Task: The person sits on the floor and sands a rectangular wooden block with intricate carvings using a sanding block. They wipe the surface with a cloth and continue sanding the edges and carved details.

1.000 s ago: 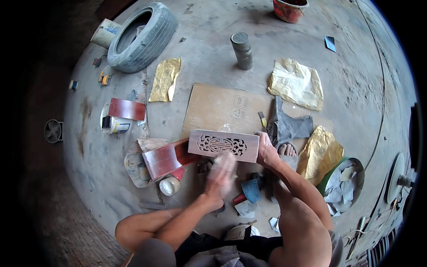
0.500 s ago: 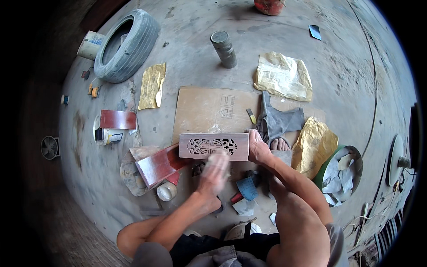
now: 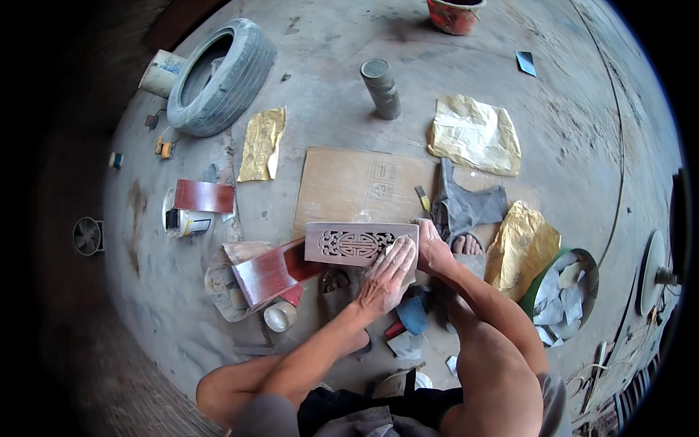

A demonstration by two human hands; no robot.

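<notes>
Concrete floor crowded; both hands [image 3: 408,266] grip carved wooden panel [image 3: 357,244] at its right edge.

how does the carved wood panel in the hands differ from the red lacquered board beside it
The carved wood panel is pale and bare; the red lacquered board is glossy dark red. The panel has pierced fretwork; the board's face is plain. The left hand lies on the panel and the right hand grips its end; the board lies untouched, tilted. Both are rectangular.
</notes>
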